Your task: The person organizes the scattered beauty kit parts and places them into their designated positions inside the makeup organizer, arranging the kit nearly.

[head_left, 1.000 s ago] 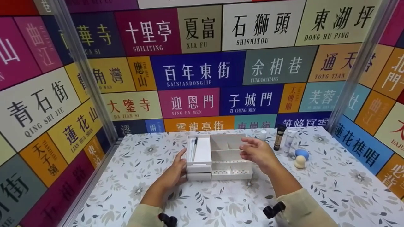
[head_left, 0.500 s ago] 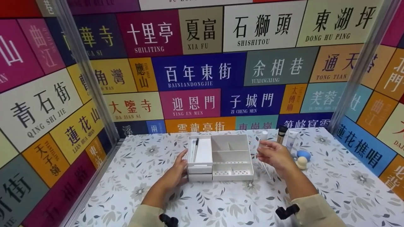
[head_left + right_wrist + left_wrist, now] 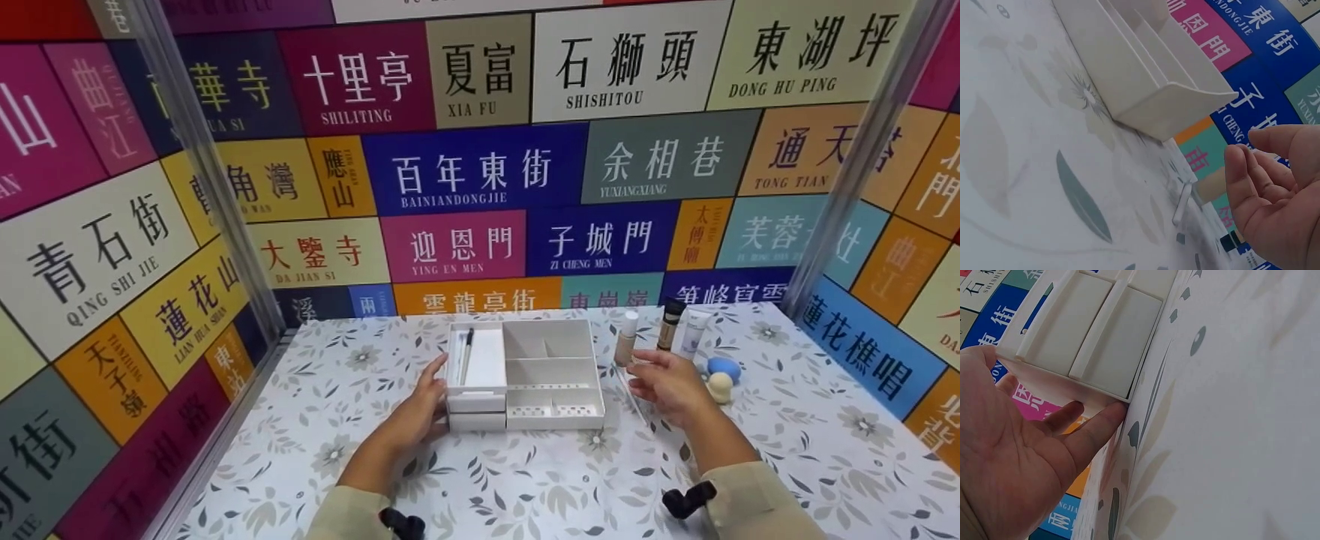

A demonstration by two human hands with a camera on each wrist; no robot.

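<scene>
A white desk organizer point(image 3: 556, 422) stands on the table, with open compartments on its right and stacked drawers at its left front. A slim black-and-white pen-like stick point(image 3: 467, 356) lies in its top left tray. My left hand point(image 3: 417, 409) rests its fingers against the organizer's left side; in the left wrist view, fingertips touch the side wall near the drawers point(image 3: 1114, 343). To the right of the organizer, my right hand point(image 3: 669, 382) hovers with loosely bent fingers and nothing between them. A thin white stick point(image 3: 1183, 203) lies on the table near it, beside a beige bottle point(image 3: 625, 346) with a white cap.
Behind the right hand stand a black-capped tube point(image 3: 668, 326) and a white tube point(image 3: 694, 334). A blue egg-shaped sponge point(image 3: 725, 368) and a cream sponge point(image 3: 720, 387) lie to their right. The floral-patterned tabletop point(image 3: 480, 487) ends at walls covered in coloured signs.
My right hand has moved from above the organizer's right compartments out to the right, lowering beside the bottle and the thin stick. The left hand stays at the organizer's side.
</scene>
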